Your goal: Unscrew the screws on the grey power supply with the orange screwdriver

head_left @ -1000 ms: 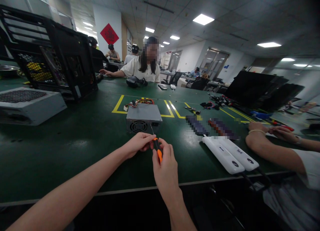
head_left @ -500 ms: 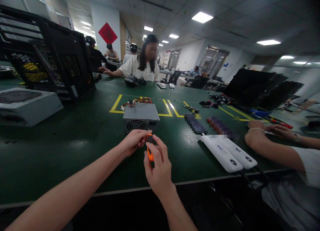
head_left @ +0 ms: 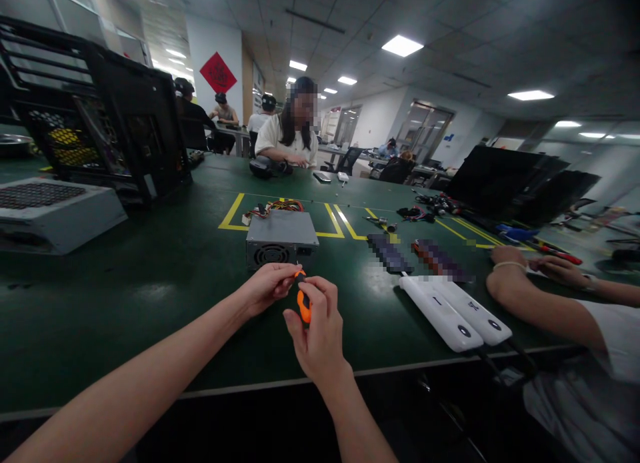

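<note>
A screwdriver (head_left: 303, 305) with an orange and black handle is held up in front of a grey power supply (head_left: 283, 230), its thin shaft pointing up. The thumb and finger of my left hand (head_left: 270, 287) are closed near the top of the handle, by the shaft. My right hand (head_left: 320, 329) has its fingers curled on the handle from the right, while its thumb stands off to the left. The power supply rests on the green table (head_left: 215, 343) with its fan grille facing me and coloured cables (head_left: 280, 208) bunched behind it. Whether the shaft touches it, I cannot tell.
To the left stand a second power supply (head_left: 55, 213) and an open black computer case (head_left: 100, 116). Two white devices (head_left: 445, 314) and two blurred phone-like things lie right of my hands. A co-worker's forearms (head_left: 540, 303) rest at the right; another person (head_left: 285, 136) sits opposite.
My right thumb has moved away from the screwdriver handle, and more of the orange shows. The person opposite has drawn an outstretched arm in. The view has tilted slightly.
</note>
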Tool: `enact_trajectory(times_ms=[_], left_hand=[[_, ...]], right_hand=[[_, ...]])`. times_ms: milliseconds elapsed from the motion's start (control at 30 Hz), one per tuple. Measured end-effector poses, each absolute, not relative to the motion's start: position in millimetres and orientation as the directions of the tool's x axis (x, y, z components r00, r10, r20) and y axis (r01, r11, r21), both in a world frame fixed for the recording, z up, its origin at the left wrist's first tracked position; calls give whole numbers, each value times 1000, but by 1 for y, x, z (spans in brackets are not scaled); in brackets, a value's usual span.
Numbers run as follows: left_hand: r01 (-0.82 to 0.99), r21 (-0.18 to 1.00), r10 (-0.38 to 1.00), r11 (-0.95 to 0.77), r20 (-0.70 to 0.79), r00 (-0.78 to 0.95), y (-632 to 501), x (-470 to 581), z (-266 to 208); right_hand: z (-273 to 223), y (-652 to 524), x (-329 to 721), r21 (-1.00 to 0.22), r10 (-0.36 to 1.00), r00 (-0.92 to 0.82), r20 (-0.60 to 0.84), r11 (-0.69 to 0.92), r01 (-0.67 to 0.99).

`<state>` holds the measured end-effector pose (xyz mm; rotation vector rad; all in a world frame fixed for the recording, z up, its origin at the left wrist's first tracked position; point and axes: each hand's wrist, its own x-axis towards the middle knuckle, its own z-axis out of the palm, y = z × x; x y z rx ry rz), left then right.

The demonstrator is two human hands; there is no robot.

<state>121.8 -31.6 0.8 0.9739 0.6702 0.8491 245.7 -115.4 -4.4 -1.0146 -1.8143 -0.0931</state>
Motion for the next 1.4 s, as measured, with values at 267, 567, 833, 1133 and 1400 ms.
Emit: enact_trajectory(times_ms=[267,567,833,1133,1400], left_hand=[[-302,912,895,279,-132,427,-33,120,2],[-290,912,874,289,-128,469,-32,119,0],[-256,912,891,320,-198,408,-34,119,2],[-297,909,881,294,-137,453,-29,120,-3],[-291,898,869,331,-169,466,-32,119,-1]], right_hand=[[-4,-123,246,-263,479,-264,837,777,572],[-7,-120,243,-359,506,-146,850,760,542],[1,-125,244,-337,563,-301,770,759,557],[-3,-123,243,-463,602,-152,784,730,503],[0,-125,244,-407,574,-196,795,745,528]])
